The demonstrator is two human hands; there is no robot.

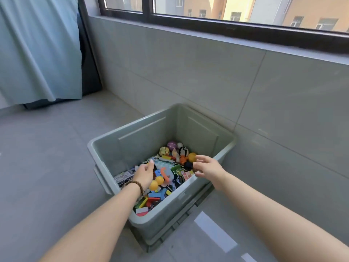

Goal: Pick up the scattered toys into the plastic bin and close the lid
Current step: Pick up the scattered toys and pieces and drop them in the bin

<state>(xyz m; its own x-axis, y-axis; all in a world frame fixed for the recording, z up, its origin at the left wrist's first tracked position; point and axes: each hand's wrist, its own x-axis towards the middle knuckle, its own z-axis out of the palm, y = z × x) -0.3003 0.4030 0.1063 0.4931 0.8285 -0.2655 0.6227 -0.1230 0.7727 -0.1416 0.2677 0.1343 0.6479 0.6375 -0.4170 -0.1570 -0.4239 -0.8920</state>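
Toys (166, 174) sit in the open plastic bin (105, 148), lid not yet on; right hand (205, 166) fingers spread, left hand (144, 173) fingers curled, hold unclear

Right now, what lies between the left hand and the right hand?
In the head view, toys inside the plastic bin lie between the left hand and the right hand: an orange curved piece, a green piece, a black ball.

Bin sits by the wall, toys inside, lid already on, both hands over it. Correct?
One error: the lid is not on. The head view shows the bin open at the top, by the wall, toys inside, left hand and right hand over it.
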